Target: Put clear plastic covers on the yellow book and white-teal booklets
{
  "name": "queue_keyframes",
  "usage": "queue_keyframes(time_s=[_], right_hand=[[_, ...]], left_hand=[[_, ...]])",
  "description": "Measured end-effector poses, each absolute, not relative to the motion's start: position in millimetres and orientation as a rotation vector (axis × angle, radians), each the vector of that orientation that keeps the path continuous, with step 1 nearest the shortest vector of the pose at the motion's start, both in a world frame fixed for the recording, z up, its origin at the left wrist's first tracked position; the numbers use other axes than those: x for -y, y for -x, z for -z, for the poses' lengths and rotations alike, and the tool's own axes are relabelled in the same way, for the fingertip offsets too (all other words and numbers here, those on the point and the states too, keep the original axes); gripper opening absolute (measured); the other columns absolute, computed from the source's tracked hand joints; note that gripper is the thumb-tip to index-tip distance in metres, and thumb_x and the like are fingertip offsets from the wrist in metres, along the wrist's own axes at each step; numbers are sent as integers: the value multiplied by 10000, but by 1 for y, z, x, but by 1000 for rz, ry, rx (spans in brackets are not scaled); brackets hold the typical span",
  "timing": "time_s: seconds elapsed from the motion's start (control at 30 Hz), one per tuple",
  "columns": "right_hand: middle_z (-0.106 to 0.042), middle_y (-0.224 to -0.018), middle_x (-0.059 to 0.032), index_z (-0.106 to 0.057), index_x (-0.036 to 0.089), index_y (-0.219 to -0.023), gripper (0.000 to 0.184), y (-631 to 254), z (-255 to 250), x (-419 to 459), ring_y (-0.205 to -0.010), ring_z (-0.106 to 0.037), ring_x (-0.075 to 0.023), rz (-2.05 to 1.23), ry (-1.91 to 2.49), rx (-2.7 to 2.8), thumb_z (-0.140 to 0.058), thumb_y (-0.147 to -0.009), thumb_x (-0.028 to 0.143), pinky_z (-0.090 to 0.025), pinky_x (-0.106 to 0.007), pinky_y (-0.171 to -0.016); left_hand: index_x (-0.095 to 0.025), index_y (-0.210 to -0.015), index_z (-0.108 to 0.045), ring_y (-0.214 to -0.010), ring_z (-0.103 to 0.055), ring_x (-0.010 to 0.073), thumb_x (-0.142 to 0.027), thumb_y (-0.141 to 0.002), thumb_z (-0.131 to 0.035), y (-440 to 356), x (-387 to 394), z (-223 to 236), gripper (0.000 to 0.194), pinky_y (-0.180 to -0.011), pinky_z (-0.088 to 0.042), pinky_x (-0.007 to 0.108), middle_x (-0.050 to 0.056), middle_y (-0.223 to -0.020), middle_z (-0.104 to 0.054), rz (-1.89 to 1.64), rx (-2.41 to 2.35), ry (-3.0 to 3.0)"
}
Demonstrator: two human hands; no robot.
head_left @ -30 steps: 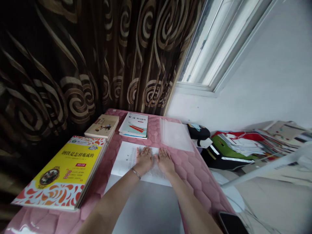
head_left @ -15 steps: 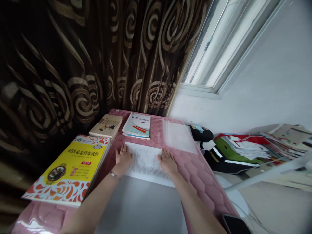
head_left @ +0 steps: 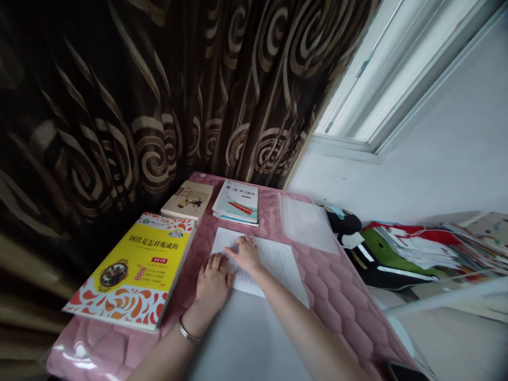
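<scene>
A printed white sheet (head_left: 282,267) lies on the pink quilted table cover, its near edge meeting a plain grey sheet or mat (head_left: 242,333). My left hand (head_left: 214,280), with a silver bracelet at the wrist, rests palm down on the printed sheet's left edge, its fingers slightly bent and apart. Just beside it, my right hand (head_left: 246,255) lies across the upper left part of the page with thumb and fingers spread. Neither hand grips anything that I can see. Text under the hands and right forearm is hidden.
At left lie a yellow book (head_left: 151,270) and a tan book (head_left: 188,200). White booklets (head_left: 237,201) and a clear plastic sleeve (head_left: 307,222) lie farther back. A phone (head_left: 407,372) sits at lower right. Bags and papers (head_left: 413,251) are piled beyond the table's right side.
My right hand has moved left from the sheet's right edge to near my left hand. My left hand has slid slightly nearer along the left edge. The camera view has shifted left.
</scene>
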State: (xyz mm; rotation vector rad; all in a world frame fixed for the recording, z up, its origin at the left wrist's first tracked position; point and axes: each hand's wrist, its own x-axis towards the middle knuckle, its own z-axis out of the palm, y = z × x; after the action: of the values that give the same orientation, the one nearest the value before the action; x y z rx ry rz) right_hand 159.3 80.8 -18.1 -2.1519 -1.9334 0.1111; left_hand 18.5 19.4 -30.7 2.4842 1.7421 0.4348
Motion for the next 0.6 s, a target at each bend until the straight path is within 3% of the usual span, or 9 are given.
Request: queue_keyframes(time_s=[0.13,0.27,0.47,0.6], right_hand=[[-629,-1193,-145,-650,172,-1046,551,-131,20,-113,-1131,-553,-291,-194,2180,1924,-677,-748,635,-434,-370,-894],[-662,-1172,-141,-688,184,-1010,546,-132,18,-148,-1100,-593,-298,-243,2309,1842,-693,-724,649,-446,-367,-871],[-693,-1086,-187,-695,130,-1055,560,-132,21,-173,-1062,-630,-317,-196,2391,1758,-562,-847,632,-427,-425,-902],[-643,-1188,-213,-644,119,-1162,528,-123,26,-163,-1123,-582,-326,-108,2362,1757,-498,-913,561,-414,-446,-906]], left_hand=[[-177,-1345,-566,-1207,-529,271,-354,-954,-458,-19,-18,29,442,-1055,-405,432,118,-1327,-565,-421,-1754,-2437],[-167,-1355,-556,-1168,-534,271,-349,-947,-479,-19,-17,31,454,-1040,-413,438,115,-1261,-581,-440,-1754,-2427],[-156,-1375,-535,-1152,-525,272,-337,-941,-490,-20,-18,35,472,-1031,-419,447,117,-1221,-597,-443,-1759,-2456],[-152,-1365,-546,-1184,-524,289,-327,-936,-492,-21,-17,34,466,-1028,-431,472,130,-1260,-592,-455,-1753,-2431]])
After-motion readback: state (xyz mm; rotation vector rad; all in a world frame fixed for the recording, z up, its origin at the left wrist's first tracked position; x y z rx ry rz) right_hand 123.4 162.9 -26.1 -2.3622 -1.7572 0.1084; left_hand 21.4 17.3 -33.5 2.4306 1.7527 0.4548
